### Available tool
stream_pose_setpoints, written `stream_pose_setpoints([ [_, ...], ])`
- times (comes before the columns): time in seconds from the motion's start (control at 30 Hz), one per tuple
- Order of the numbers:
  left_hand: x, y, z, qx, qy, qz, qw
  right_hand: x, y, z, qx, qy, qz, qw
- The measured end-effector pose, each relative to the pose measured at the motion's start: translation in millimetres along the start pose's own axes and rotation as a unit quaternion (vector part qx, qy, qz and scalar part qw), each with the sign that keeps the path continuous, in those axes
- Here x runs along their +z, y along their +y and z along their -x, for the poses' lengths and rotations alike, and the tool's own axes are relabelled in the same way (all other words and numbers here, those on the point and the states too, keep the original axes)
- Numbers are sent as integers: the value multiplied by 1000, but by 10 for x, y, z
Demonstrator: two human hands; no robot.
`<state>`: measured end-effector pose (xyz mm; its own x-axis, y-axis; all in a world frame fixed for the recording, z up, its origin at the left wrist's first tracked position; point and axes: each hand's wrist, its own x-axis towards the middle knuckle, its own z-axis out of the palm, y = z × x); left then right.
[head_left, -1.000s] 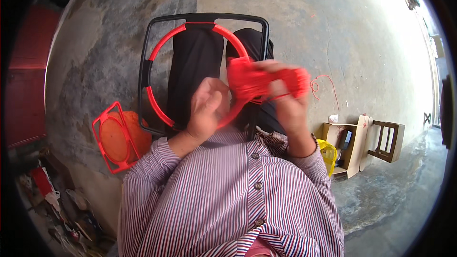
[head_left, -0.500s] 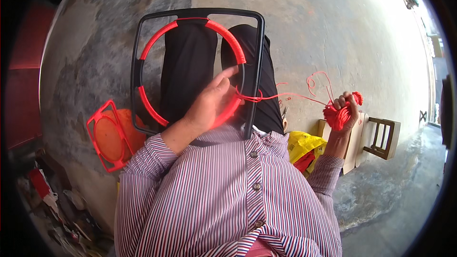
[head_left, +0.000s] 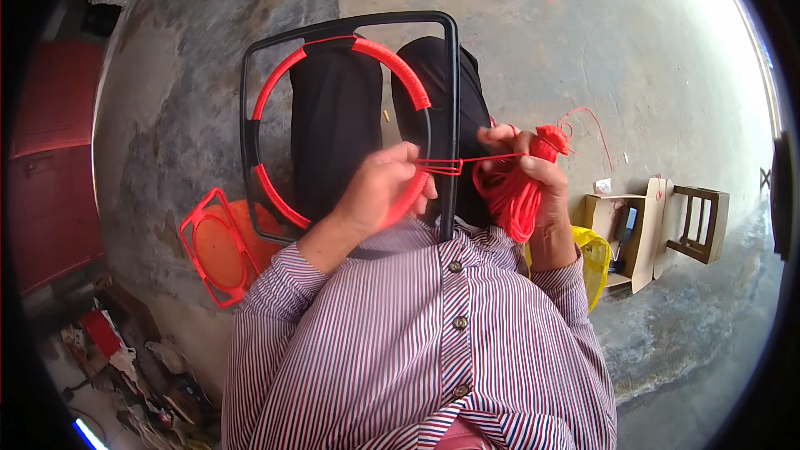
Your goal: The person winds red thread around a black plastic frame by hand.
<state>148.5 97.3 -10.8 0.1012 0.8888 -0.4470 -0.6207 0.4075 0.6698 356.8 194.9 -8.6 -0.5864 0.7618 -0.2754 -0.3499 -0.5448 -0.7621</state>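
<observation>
1. Cabinet [head_left: 57, 167], far left: red, cut off by the dark rim.
2. Scraps [head_left: 142, 367], lower left: a jumble, hard to make out.
3. Red frame [head_left: 227, 293]: leans against an orange thing [head_left: 265, 218], which it partly hides.
4. Black frame [head_left: 455, 117]: over the lap; its ring [head_left: 259, 100] is partly wrapped in red. The left forearm crosses its lower edge.
5. Left hand [head_left: 379, 192]: slightly blurred, fingers curled closed about the ring's lower right, hiding part of it.
6. Strand [head_left: 492, 157]: runs from the left hand across the frame's right bar to the right hand.
7. Right hand [head_left: 546, 187]: closed round the red bundle [head_left: 517, 208], beside the frame; the bundle hides some of the palm.
8. Bag [head_left: 593, 258]: yellow, partly behind the right arm.
9. Box [head_left: 642, 233]: cardboard, contents unclear.
10. Wooden rack [head_left: 700, 225]: just beside the box.
</observation>
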Motion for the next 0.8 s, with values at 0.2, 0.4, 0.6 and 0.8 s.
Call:
stream_pose_setpoints([
  [0.2, 84, 59, -13, -29, 52, -7, 998, -217, 26, -59, -65, -28, 64, 995],
  [0.4, 81, 34, -16, -32, 79, -33, 996, -4, 58, -17, -113, -29, 362, 925],
  [0.6, 96, 42, -21, -40, 86, -41, 995, 8, 59, -12, -131, -48, 430, 892],
  [0.8, 98, 23, -14, -63, 91, -32, 993, -13, 61, -28, -149, -70, 454, 875],
])
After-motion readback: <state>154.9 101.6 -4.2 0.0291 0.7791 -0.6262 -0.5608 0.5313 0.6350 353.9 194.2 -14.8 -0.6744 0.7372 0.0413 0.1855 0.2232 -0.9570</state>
